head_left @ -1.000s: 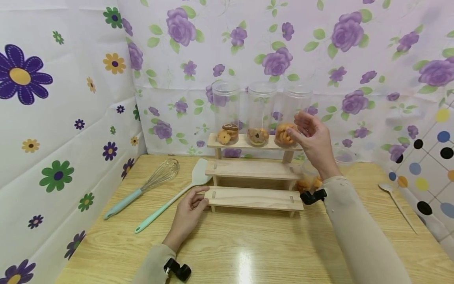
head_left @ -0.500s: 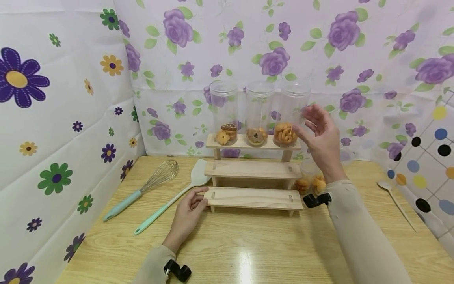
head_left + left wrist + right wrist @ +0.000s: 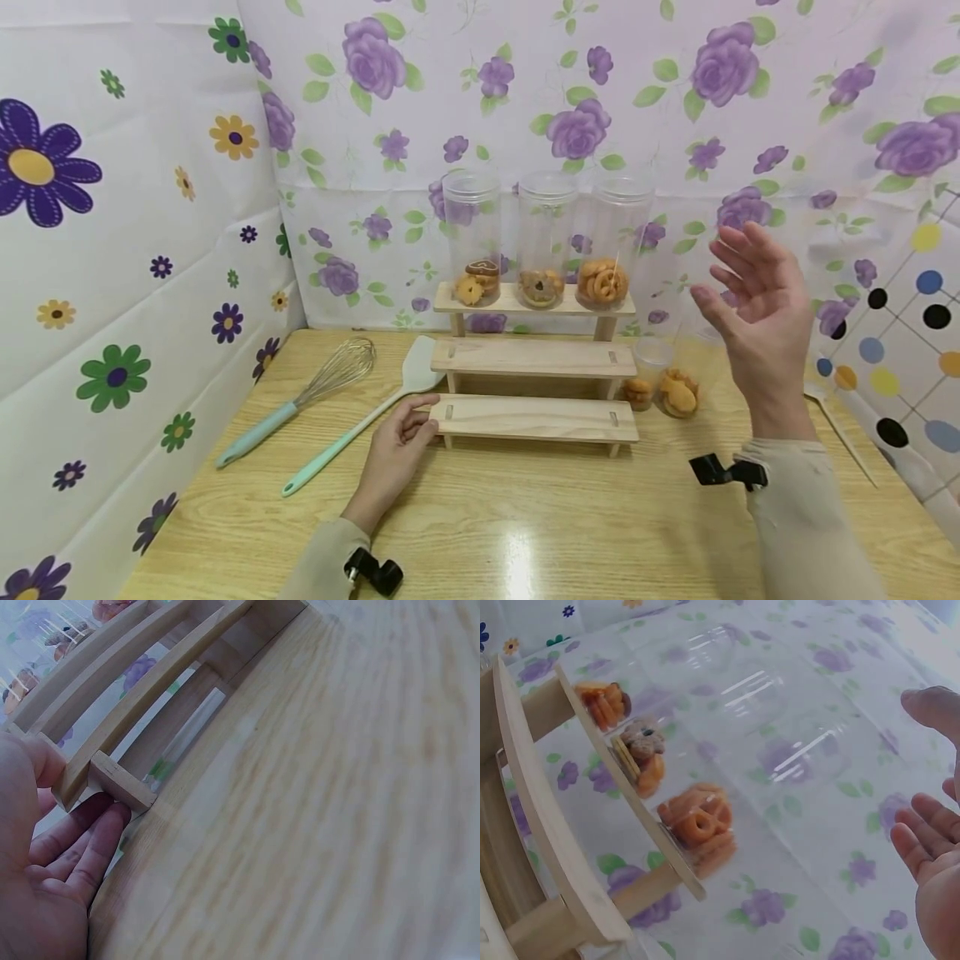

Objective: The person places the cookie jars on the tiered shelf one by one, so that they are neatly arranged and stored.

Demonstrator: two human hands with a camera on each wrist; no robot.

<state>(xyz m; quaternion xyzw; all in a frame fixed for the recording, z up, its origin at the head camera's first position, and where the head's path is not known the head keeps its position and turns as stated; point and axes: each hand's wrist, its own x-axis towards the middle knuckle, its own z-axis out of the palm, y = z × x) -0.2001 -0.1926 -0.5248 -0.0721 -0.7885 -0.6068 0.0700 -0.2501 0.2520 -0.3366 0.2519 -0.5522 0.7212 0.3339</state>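
Left hand (image 3: 396, 446) grips the rack (image 3: 532, 357) at the left end of its lowest tier (image 3: 534, 417). Right hand (image 3: 765, 321) is wide, raised right of the rack. Side jars (image 3: 680, 393) stand right of the rack; top jars (image 3: 603, 282) stand on its highest tier (image 3: 508, 297).

Back wall covering (image 3: 510, 125): pale cloth, purple roses and green leaves, one long horizontal crease. Left wall covering (image 3: 172, 217): white, wrinkled, with purple, green and yellow-orange flowers. Right wall covering (image 3: 907, 350): white, thin crossing lines; black, blue, yellow and orange dots. Tabletop (image 3: 585, 517): light wood grain. Light: bright white reflection (image 3: 517, 560) on the tabletop's near part.
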